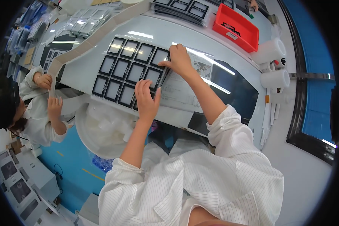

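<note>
A sheet of black square frames with pale grey centres (121, 67) lies on the white table in front of me, set out in rows. My left hand (147, 101) rests over its near right part, fingers stretched and thumb apart, hiding some of the frames. At the far right corner of the sheet is my right hand (180, 60). Its thumb points left over a frame while the fingers bend at the edge, apart from the thumb. Nothing shows held in either hand. Beside the sheet, under my right forearm, lies a printed paper (180, 90).
Behind stands a red bin (237, 28), left of white rolls (275, 79). A stack of similar frame sheets (182, 11) lies at the back. On the left, a co-worker holds a long pale strip (88, 41). Below the table edge stands a round white tub (83, 132).
</note>
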### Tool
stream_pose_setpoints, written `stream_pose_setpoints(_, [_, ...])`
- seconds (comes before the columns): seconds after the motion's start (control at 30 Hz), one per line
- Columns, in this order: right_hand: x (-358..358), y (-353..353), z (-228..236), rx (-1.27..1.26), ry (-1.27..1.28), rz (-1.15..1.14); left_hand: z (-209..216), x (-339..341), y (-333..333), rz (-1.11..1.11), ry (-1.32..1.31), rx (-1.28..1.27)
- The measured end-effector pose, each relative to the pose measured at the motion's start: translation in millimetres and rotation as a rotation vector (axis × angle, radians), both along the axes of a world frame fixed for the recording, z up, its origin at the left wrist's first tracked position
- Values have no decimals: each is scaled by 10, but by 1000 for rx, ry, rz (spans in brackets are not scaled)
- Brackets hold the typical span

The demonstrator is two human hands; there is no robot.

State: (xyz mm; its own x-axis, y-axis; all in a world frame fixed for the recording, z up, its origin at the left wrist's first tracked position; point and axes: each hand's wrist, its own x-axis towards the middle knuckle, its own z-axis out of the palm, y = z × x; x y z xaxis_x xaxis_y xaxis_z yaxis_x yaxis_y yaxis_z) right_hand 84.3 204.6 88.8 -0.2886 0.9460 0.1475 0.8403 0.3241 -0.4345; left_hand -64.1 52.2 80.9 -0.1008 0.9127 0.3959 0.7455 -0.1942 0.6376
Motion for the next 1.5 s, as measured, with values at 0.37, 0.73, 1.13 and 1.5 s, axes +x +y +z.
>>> stream_pose_setpoints(0.37, [-203,230,-20,-38,-127,-241,-41,-27,-10,19,-43,53])
stream_pose_setpoints(0.73, [-132,-142,517,-472,1003,-55,71,-41,-22,37,-42,241])
stream_pose_setpoints(1.13, [2659,-1108,447,-611,1124,-241,-183,337,-1645,-624,-1466,-775])
stream_pose_setpoints(1.5, [1674,-2347,264,-425,67,27,-569,1046,-1122,-516,-1279,-1024])
